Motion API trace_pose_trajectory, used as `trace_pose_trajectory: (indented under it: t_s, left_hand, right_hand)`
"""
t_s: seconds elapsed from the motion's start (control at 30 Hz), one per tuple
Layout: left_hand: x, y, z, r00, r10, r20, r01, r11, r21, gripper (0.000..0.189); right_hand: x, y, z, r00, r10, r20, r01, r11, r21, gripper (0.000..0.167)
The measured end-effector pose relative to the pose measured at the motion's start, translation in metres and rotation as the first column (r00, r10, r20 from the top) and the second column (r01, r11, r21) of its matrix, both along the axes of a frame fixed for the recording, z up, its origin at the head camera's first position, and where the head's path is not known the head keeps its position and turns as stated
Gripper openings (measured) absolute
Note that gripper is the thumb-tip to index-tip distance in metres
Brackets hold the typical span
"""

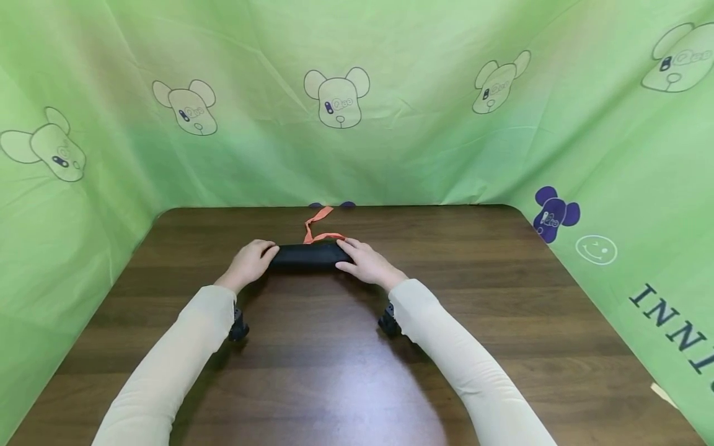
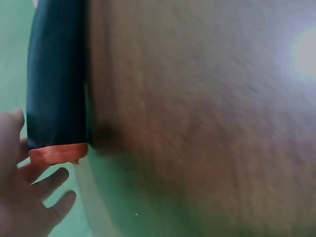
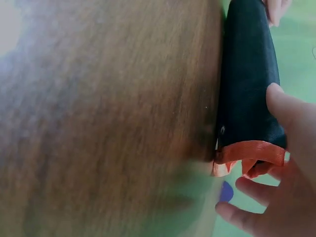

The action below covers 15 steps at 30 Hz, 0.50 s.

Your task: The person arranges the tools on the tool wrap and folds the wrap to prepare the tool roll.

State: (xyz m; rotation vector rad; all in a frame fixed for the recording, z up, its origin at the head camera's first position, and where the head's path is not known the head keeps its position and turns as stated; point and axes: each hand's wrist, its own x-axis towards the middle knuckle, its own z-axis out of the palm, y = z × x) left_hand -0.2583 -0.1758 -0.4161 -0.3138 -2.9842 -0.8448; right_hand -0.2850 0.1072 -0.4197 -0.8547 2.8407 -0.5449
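Note:
A black rolled cloth (image 1: 308, 255) with orange edging lies crosswise on the brown wooden table (image 1: 312, 384). A thin orange strap (image 1: 310, 231) trails from its far side. My left hand (image 1: 249, 263) holds the left end, thumb on the near side. In the left wrist view, the orange edging (image 2: 59, 153) shows at that end, with several fingers spread past it. At the right end, my right hand (image 1: 368, 263) holds the rolled cloth between thumb and fingers. The right wrist view shows the thumb against the black surface and loose orange strap folds (image 3: 259, 168) near the other fingers.
A green curtain (image 1: 401, 148) printed with bear heads hangs behind the table and along both sides. Dark wrist cameras (image 1: 238, 326) sit under the forearms. A small pale object (image 1: 664, 394) is at the table's right edge.

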Motion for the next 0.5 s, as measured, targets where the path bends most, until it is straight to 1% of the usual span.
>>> trace_pose_trajectory:
  t_s: [0.03,0.1,0.13,0.2,0.33,0.5]
  left_hand:
    - [0.0005,0.0011,-0.0012,0.999,-0.025,0.028,0.025,0.999,-0.034,0.051]
    - [0.0019,0.0032,-0.0031,0.994,-0.047,0.101,0.056,0.995,-0.086,0.059]
    - [0.0025,0.004,-0.0039,0.989,-0.048,0.136,0.064,0.991,-0.114,0.062]
    - [0.0038,0.0055,-0.0053,0.982,-0.045,0.184,0.073,0.986,-0.151,0.065]
    - [0.0051,0.0069,-0.0067,0.974,-0.029,0.226,0.072,0.98,-0.186,0.065]
    - [0.0039,0.0077,-0.0064,0.968,-0.027,0.249,0.073,0.981,-0.179,0.065]
  right_hand:
    - [0.0005,0.0003,-0.0002,1.0,-0.004,0.018,0.004,1.0,0.022,0.062]
    - [0.0011,0.0006,-0.0016,0.998,-0.015,0.053,0.012,0.998,0.069,0.064]
    - [0.0013,0.0005,-0.0026,0.997,-0.02,0.068,0.014,0.996,0.093,0.064]
    - [0.0016,0.0005,-0.0047,0.995,-0.032,0.093,0.02,0.992,0.128,0.064]
    - [-0.0003,-0.0006,-0.0076,0.994,-0.037,0.101,0.019,0.985,0.174,0.065]
    - [-0.0043,-0.0008,-0.0065,0.994,-0.041,0.101,0.018,0.975,0.22,0.065]
